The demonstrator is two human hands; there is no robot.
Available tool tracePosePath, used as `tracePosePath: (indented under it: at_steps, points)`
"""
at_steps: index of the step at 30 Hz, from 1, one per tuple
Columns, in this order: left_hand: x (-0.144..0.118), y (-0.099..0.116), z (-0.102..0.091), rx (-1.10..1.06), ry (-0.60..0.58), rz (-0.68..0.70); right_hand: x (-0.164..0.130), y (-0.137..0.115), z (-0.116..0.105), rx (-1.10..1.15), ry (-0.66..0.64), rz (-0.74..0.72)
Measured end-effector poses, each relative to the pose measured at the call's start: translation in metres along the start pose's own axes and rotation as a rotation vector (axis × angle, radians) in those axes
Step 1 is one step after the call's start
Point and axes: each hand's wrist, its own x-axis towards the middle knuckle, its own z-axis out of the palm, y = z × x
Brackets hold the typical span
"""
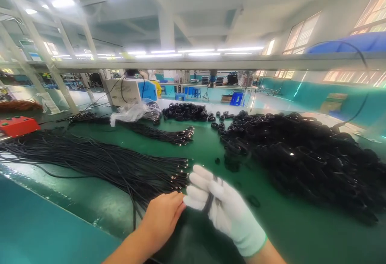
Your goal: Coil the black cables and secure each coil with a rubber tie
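Working at a green surface (208,151), near its front edge. Right hand (224,207), in a white glove, closing its grip around a black cable (209,202) that is running between the gloved fingers (200,183). Left hand (164,215), bare, lying just beside the glove, fingertips touching it at the cable; grip half curled, not possible to tell if pinching anything. Lying just left of both hands, a wide bundle of black cables (99,159) with metal ends pointing toward the glove. Filling the right side, a big heap of coiled black cables (307,155). Further back, a second bundle (157,133), a smaller heap of coils (185,112) and a clear plastic bag (131,113), holding something dark, not clear what. Sitting at far left, a red box (17,125).
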Motion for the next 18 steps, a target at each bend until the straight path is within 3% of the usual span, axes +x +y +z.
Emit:
tracePosePath:
  at_steps: [2,5,8,10,12,15,18]
  points:
    - [-0.009,0.016,0.000,0.171,-0.005,-0.051,0.003,-0.002,-0.002,-0.046,0.056,-0.032]
    - [-0.016,0.034,0.001,0.261,-0.015,-0.002,0.005,0.004,-0.006,-0.114,0.120,-0.048]
    - [-0.015,0.034,-0.004,0.263,-0.014,0.138,0.001,0.014,-0.014,-0.200,0.172,0.000]
    - [-0.013,0.025,-0.015,0.218,-0.001,0.229,-0.003,0.021,-0.020,-0.286,0.142,0.119]
    - [-0.009,0.012,-0.030,0.117,0.022,0.265,-0.007,0.029,-0.024,-0.311,0.032,0.265]
    - [-0.003,-0.007,-0.045,-0.186,-0.005,0.192,-0.009,0.040,-0.021,-0.170,-0.134,0.427]
    - [0.003,-0.019,-0.039,-0.621,-0.138,0.033,-0.007,0.050,-0.013,-0.004,-0.209,0.530]
